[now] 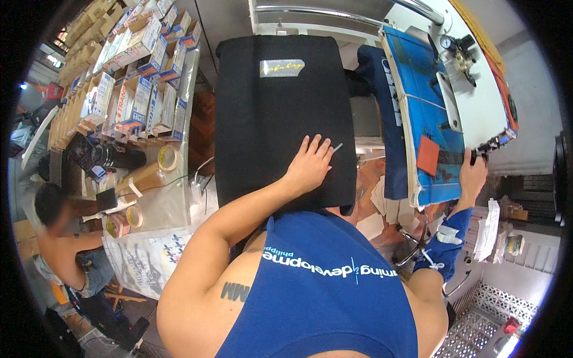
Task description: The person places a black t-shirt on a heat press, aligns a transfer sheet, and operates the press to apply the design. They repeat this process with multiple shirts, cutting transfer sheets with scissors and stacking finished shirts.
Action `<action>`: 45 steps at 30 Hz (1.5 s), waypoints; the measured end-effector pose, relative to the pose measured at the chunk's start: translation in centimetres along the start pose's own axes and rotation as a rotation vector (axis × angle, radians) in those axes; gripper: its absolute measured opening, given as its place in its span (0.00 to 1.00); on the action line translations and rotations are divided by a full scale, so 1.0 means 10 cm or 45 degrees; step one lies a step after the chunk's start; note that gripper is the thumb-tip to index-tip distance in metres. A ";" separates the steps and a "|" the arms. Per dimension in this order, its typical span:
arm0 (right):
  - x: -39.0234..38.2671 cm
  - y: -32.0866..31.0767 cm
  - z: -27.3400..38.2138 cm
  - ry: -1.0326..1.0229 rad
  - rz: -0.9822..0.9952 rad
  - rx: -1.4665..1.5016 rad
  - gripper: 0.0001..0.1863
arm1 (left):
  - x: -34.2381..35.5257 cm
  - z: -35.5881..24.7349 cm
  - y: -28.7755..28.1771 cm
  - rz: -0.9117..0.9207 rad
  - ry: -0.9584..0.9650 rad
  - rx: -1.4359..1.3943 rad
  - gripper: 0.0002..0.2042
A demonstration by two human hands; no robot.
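Observation:
My left hand (311,162) lies flat on a black cloth (262,137), probably a garment, stretched over a board, with its fingers spread. A thin pale stick (338,147) pokes out beside its fingertips; I cannot tell whether the hand touches it. Near the cloth's far edge is a small grey patch (282,68) with yellow lettering. Over on the right, my right hand (473,174) is closed around a black handle (474,157), beside a blue screen frame (421,89). An orange-red piece (427,155) rests on that frame.
A white machine body with a pressure gauge (446,42) stands at far right. Dark blue cloth (391,143) hangs between the board and frame. At left, a table holds open cardboard boxes (134,101) and tape rolls (168,158). Another person (65,238) sits beyond that table.

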State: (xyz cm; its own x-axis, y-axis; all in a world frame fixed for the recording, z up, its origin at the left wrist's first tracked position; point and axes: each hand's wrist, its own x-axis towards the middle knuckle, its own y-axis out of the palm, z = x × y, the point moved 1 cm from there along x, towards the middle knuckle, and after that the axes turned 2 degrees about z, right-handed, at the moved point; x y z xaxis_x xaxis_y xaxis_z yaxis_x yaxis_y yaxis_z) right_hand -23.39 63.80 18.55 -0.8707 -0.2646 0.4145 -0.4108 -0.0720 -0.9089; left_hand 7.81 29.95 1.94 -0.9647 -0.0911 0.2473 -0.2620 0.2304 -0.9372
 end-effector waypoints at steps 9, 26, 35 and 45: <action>-0.10 -0.05 0.13 -0.118 0.005 0.195 0.32 | -0.53 -0.27 0.13 -0.182 0.293 -0.023 0.17; -1.37 -0.70 1.93 -0.439 -0.574 0.627 0.35 | -3.57 0.48 0.03 -0.352 -1.430 -0.987 0.08; -1.58 -1.00 2.85 -0.742 -0.549 0.978 0.65 | -5.00 0.68 1.27 -0.508 -2.805 -1.529 0.29; -1.77 -0.96 3.03 -0.876 -0.408 1.210 0.51 | -4.96 0.32 1.87 0.313 -1.918 -1.337 0.19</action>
State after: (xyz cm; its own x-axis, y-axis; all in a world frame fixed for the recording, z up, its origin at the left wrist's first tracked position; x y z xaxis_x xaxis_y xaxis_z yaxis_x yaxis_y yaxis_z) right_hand 4.14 40.00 18.57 -0.3223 -0.5399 0.7776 0.0325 -0.8273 -0.5609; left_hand 50.88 35.72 -28.62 -0.2959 -0.5104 -0.8074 -0.6133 0.7496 -0.2490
